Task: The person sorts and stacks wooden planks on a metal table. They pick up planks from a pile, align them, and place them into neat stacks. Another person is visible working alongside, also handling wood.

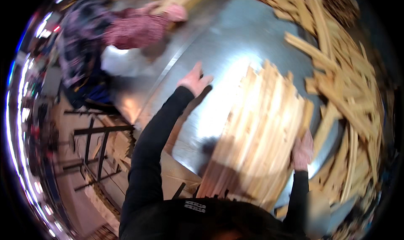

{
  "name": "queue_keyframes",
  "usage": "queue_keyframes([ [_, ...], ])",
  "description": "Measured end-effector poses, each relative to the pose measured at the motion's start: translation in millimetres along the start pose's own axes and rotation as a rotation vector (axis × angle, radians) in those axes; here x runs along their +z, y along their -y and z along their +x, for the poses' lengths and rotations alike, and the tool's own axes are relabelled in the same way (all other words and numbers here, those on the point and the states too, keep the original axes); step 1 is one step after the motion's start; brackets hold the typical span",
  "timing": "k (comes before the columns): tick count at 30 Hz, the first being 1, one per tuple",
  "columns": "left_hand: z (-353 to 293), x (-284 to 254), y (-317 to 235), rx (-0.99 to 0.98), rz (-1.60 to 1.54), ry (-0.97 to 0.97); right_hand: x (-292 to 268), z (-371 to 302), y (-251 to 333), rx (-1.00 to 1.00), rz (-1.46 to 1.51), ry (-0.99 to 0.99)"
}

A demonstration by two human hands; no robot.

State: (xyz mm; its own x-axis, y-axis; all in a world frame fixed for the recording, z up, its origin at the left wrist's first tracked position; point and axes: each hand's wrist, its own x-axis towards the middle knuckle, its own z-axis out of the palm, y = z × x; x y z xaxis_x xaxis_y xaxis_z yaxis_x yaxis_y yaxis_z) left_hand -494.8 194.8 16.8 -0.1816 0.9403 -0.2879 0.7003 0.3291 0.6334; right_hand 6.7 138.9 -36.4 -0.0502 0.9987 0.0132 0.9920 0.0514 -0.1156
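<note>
My left hand [195, 81] reaches out over the metal table, fingers apart and holding nothing. Side by side in front of me lie several pale wooden strips [263, 126], their far ends uneven. At the right edge of this row, my right hand [303, 152] closes on an outer wooden strip [307, 116]. Blur and the wood hide part of its fingers.
A shiny metal table [185, 126] carries the work. A tangled heap of loose wooden strips [341, 97] covers its right side. Across at the upper left, another person in a checked sleeve [86, 34] handles wood [185, 0]. A dark metal frame [101, 133] stands lower left.
</note>
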Motion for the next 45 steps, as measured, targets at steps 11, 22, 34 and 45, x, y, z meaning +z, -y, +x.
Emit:
queue_keyframes([
  [11, 152.6, -169.6, -59.7, -0.162, 0.486, -0.301, 47.1, 35.0, -30.9, 0.166, 0.569, 0.191],
  [22, -19.7, 120.7, -16.6, 0.26, 0.342, 0.173, 19.2, 46.7, 31.4, 0.125, 0.987, 0.158],
  [34, -30.9, -11.7, -77.0, 0.261, -1.007, 0.234, -151.6, 88.6, 123.1, 0.088, 1.892, 0.222],
  [45, 51.0, -170.8, -117.3, 1.062, -0.772, 0.006, -232.5, 183.9, 141.6, -0.301, 2.141, 0.249],
])
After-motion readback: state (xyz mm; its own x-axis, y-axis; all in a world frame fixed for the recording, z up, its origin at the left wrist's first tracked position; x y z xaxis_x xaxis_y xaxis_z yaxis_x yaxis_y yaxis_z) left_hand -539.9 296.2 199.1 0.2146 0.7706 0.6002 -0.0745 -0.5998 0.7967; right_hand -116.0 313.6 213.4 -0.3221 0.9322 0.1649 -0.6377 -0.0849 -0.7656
